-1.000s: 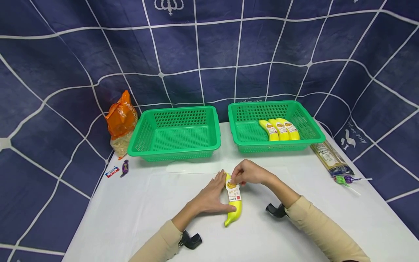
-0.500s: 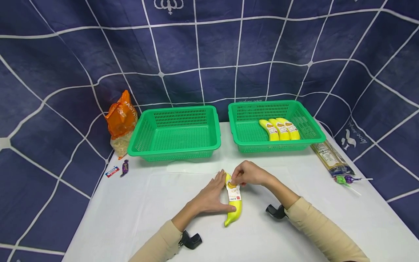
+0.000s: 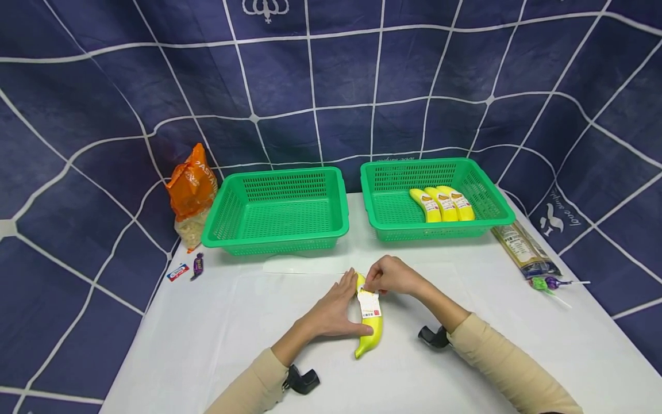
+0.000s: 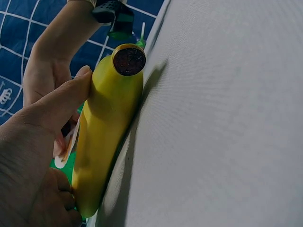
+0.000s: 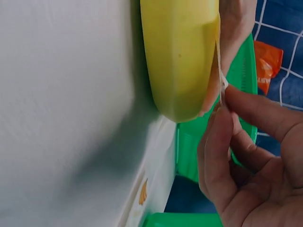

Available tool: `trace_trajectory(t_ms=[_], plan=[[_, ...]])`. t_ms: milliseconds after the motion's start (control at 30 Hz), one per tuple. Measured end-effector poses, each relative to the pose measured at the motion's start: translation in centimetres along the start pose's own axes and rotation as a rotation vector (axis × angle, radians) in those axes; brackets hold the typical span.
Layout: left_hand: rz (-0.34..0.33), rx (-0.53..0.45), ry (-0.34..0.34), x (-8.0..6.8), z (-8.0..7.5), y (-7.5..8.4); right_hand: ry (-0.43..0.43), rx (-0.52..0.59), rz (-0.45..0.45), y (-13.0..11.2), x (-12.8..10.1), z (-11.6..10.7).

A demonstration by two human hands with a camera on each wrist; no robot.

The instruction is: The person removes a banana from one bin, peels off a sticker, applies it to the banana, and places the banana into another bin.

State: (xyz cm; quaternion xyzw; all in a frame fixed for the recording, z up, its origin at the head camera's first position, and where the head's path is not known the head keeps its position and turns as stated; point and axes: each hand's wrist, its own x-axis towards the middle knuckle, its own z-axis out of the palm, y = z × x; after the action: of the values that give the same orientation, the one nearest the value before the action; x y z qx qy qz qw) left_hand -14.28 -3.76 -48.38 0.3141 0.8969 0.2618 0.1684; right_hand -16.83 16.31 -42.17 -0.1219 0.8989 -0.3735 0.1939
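Note:
A yellow banana (image 3: 368,340) lies on the white table, stalk end towards me. My left hand (image 3: 335,313) holds it from the left, thumb by the stalk end and fingers along the far end; the left wrist view shows the thumb against the banana (image 4: 106,137). A white printed label (image 3: 370,306) lies along its upper face. My right hand (image 3: 391,275) pinches the label's far edge between thumb and finger. Up close in the right wrist view, that label edge (image 5: 221,80) stands away from the peel, and the other fingers are curled.
Behind are two green baskets; the right one (image 3: 426,231) holds three labelled bananas (image 3: 443,206). Near the left basket (image 3: 279,238) stand an orange pasta bag (image 3: 193,184) and wrapped sweets (image 3: 197,265). At right lie a flat packet (image 3: 524,250) and lollipops (image 3: 550,283). A white strip (image 3: 305,264) lies mid-table.
The label's far part has folded towards me, so its banana picture is now mostly hidden. My right hand shifts only slightly; the left hand and the banana stay in place.

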Motion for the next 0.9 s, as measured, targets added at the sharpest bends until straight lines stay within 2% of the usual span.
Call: trace_trajectory(t_ms=[200,633,767,900], plan=[[-0.005,0.0,-0.003,0.0,0.0,0.1,0.081,-0.085,0.027,0.1,0.1,0.7],[-0.002,0.021,0.0,-0.1,-0.1,0.2,0.177,-0.142,0.081,0.4,0.1,1.3],[0.0,0.022,0.005,-0.2,-0.1,0.2,0.183,-0.103,0.077,0.0,-0.3,1.0],[0.009,0.017,0.009,-0.2,-0.1,0.1,0.118,-0.029,0.053,-0.5,-0.8,0.7]])
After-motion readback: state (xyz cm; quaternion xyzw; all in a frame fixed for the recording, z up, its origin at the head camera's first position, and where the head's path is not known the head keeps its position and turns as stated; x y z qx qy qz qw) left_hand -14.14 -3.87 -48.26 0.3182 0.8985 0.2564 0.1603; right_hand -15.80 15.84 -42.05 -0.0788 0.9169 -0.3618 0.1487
